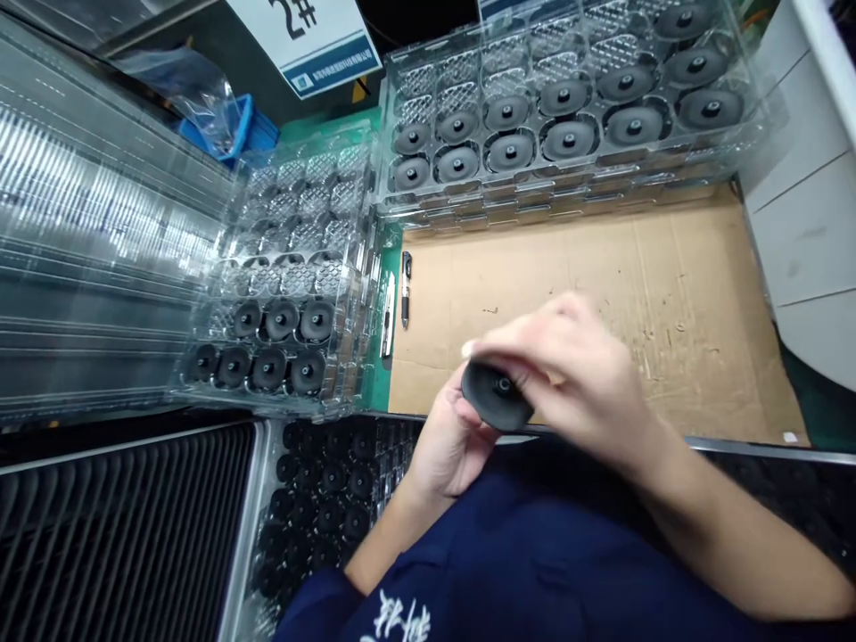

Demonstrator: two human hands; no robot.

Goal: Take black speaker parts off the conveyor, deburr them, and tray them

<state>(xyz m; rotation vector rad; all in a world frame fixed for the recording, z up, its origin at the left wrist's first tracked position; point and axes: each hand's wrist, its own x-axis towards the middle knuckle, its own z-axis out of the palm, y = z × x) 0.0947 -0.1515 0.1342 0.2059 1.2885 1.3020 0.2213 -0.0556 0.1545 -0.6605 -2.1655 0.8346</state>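
Note:
A round black disc-shaped part (491, 399) with a small raised hub is held up over the near edge of the cardboard. My left hand (451, 441) grips it from below and the left, its fingers partly hidden behind the disc. Over the disc's upper right side bends my right hand (575, 370), slightly blurred. Its fingers are curled at the disc's rim and face; whether they pinch anything besides the disc is hidden.
Under my hands lies a cardboard sheet (669, 294), with a pen (406, 290) and a white cutter (388, 316) at its left. Clear trays (468, 192) of similar discs stand behind, and another clear tray (341, 334) stands left. A blue bin (251, 134) sits farther back.

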